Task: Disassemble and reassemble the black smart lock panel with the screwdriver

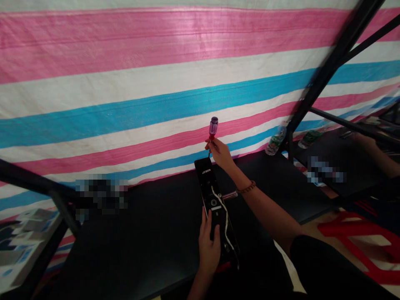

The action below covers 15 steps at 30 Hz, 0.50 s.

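Observation:
My right hand [218, 151] pinches a screwdriver [213, 126] just below its clear purple handle, which points up. Its shaft runs down to the far end of a long black panel [205, 178], though the tip is too small to make out. That panel looks like a door lock housing and leans tilted over the table's near side. A white cable [226, 218] runs along it, beside a round fitting and small labels. Gripping the panel's lower left side is my left hand [210, 246], its fingers over the face. A slim shiny object [230, 195] lies just right of the panel.
The black table [134, 237] stands against a striped tarp [156, 96]. A plastic bottle [275, 141] is at the back right by a black metal frame [315, 87]. Further right are another person's arm [379, 156] and a red stool [346, 231]. White boxes [28, 246] sit at left.

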Available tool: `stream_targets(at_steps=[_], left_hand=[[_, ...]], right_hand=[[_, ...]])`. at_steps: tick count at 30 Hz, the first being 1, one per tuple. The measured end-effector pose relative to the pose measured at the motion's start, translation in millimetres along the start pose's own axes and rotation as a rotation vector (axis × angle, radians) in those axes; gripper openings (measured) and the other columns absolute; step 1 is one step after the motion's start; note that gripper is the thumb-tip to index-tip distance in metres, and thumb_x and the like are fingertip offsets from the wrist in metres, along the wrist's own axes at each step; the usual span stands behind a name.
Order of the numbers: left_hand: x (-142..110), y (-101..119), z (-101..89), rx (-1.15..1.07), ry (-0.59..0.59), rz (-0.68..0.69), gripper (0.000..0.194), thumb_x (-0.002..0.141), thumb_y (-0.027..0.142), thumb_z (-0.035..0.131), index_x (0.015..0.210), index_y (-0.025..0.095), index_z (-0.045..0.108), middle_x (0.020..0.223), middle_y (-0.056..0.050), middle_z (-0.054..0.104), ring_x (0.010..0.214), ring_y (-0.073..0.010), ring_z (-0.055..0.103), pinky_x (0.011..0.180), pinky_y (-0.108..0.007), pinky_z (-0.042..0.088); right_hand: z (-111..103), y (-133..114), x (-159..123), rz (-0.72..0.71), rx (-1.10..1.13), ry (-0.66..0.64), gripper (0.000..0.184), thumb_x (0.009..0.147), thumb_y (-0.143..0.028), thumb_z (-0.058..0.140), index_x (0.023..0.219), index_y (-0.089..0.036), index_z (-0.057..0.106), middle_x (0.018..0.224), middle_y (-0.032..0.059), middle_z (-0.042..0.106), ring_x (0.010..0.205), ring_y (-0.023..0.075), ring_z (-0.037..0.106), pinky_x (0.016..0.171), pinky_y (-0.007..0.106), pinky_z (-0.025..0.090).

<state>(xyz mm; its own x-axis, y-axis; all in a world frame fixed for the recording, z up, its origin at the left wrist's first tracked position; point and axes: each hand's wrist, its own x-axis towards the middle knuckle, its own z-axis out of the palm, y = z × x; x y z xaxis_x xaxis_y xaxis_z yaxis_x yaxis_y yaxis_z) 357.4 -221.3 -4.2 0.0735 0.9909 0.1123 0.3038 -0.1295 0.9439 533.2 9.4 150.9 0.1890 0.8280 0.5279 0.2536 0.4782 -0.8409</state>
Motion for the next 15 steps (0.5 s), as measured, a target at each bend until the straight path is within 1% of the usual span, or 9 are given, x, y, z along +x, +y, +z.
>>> stream_targets(at_steps=[4, 6, 8, 12, 15], left_hand=[[-0.3, -0.3, 0.3, -0.01, 0.009, 0.013, 0.05, 0.102, 0.034, 0.052, 0.151, 0.035, 0.05, 0.17, -0.003, 0.03, 0.154, -0.026, 0.032, 0.125, -0.045, 0.033], [-0.3, -0.9, 0.1, -0.006, 0.002, 0.019, 0.05, 0.102, 0.034, 0.052, 0.152, 0.035, 0.049, 0.17, -0.002, 0.029, 0.154, -0.0258, 0.032, 0.125, -0.044, 0.032], [-0.3, -1.7, -0.1, -0.001, -0.004, 0.021, 0.05, 0.102, 0.035, 0.052, 0.152, 0.035, 0.049, 0.17, -0.002, 0.028, 0.155, -0.0255, 0.031, 0.125, -0.044, 0.031], [-0.4, -1.9, 0.2, -0.01, 0.0, 0.013, 0.049, 0.102, 0.034, 0.051, 0.152, 0.035, 0.049, 0.17, -0.001, 0.029, 0.155, -0.0248, 0.032, 0.125, -0.043, 0.031], [-0.5, -0.7, 0.3, -0.021, -0.004, 0.006, 0.049, 0.102, 0.034, 0.051, 0.152, 0.034, 0.049, 0.171, -0.002, 0.028, 0.155, -0.0241, 0.031, 0.126, -0.042, 0.03]], right_hand=[[2.0, 1.6, -3.1, 0.039, -0.022, 0.045, 0.016, 0.087, -0.04, 0.066, 0.092, -0.025, 0.064, 0.08, 0.0, 0.076, 0.073, 0.0184, 0.072, 0.068, 0.03, 0.056], [1.8, 2.6, -4.0, 0.049, -0.024, 0.059, 0.017, 0.085, -0.041, 0.068, 0.085, -0.025, 0.063, 0.08, -0.0011, 0.076, 0.069, 0.0177, 0.071, 0.066, 0.03, 0.057], [0.6, 2.6, -4.5, 0.031, -0.029, 0.042, 0.018, 0.086, -0.042, 0.067, 0.083, -0.025, 0.065, 0.081, -0.0004, 0.076, 0.067, 0.0177, 0.071, 0.067, 0.031, 0.057], [-2.8, -0.5, -6.8, -0.01, -0.005, 0.005, 0.02, 0.091, -0.04, 0.058, 0.091, -0.024, 0.069, 0.09, 0.0037, 0.078, 0.077, 0.0201, 0.074, 0.074, 0.035, 0.06], [-5.0, -4.2, -9.5, -0.013, 0.021, 0.041, 0.021, 0.092, -0.042, 0.057, 0.093, -0.023, 0.067, 0.091, 0.0058, 0.079, 0.083, 0.0215, 0.075, 0.074, 0.035, 0.061]])
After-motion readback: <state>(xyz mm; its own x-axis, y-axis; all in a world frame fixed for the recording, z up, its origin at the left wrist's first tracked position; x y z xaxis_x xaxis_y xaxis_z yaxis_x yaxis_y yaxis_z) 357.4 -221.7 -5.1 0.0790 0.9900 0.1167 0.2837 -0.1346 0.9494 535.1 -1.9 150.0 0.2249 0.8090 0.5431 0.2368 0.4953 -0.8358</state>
